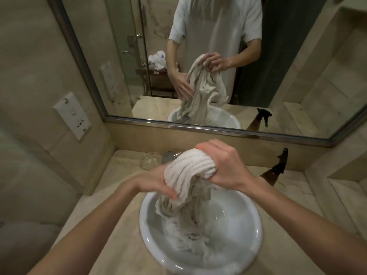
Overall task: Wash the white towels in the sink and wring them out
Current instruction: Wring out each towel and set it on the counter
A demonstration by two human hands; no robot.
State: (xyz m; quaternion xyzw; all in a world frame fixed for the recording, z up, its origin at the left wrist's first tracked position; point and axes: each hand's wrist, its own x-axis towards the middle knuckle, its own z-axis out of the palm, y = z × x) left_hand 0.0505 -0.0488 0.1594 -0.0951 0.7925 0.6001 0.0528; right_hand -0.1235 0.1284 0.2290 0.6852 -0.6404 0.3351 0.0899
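White terry towel, bunched into ridged folds, lifted above the round white ceramic sink, its wet grey-looking tail hanging down into the shallow water at the bottom. Right hand clenched over the top of the bundle; left hand wrapped round the lower left side, fingers curled into the cloth. Both hands gripping, close together, set as if for a twist. By judgement: soaking done for this towel, wringing only starting, the lower half hanging loose and apparently sodden; only this one towel in view at the sink. Further out on the beige marble table: clear glass bowl behind the sink, brown spray bottle with black trigger to the right. Wall mirror above, white socket plate to the left. Folded white cloth in the reflection with a blue mark, too small to read; no other legible writing.
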